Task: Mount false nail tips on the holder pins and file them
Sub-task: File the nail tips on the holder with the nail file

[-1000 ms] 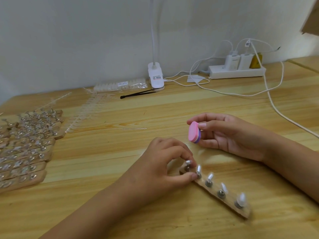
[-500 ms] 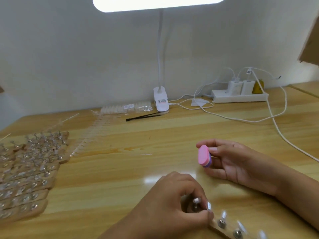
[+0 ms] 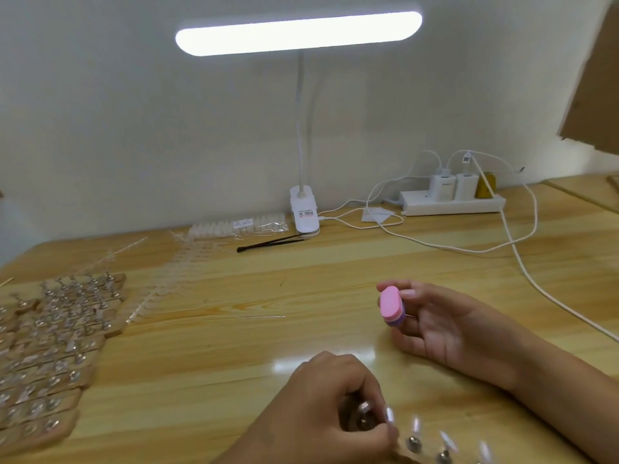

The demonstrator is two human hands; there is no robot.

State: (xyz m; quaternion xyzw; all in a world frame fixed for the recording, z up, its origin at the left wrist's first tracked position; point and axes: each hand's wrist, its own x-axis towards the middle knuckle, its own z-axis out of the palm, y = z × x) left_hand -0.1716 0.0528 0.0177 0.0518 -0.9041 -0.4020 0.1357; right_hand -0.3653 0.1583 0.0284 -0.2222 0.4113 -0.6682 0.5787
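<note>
My left hand [image 3: 321, 410] is curled around the left end of a wooden holder strip [image 3: 435, 455] at the bottom edge of the view. Metal pins on the strip carry clear false nail tips [image 3: 415, 425], blurred by motion. Thumb and forefinger pinch at the first pin [image 3: 364, 406]. My right hand [image 3: 449, 323] rests on the table behind, pinching a small pink and purple buffer block [image 3: 392, 306] upright between its fingertips, apart from the strip.
Several more wooden holder strips with pins [image 3: 50, 356] lie stacked at the left. Clear nail tip racks [image 3: 174, 276] and a bag of tips [image 3: 241, 226] lie beyond. Black tweezers [image 3: 268, 244], a clip lamp [image 3: 303, 212], a power strip [image 3: 452, 202] and white cables [image 3: 536, 289] sit at the back.
The view has tilted upward, so the lamp head shows and the strip has slid to the bottom edge. Both hands keep their holds.
</note>
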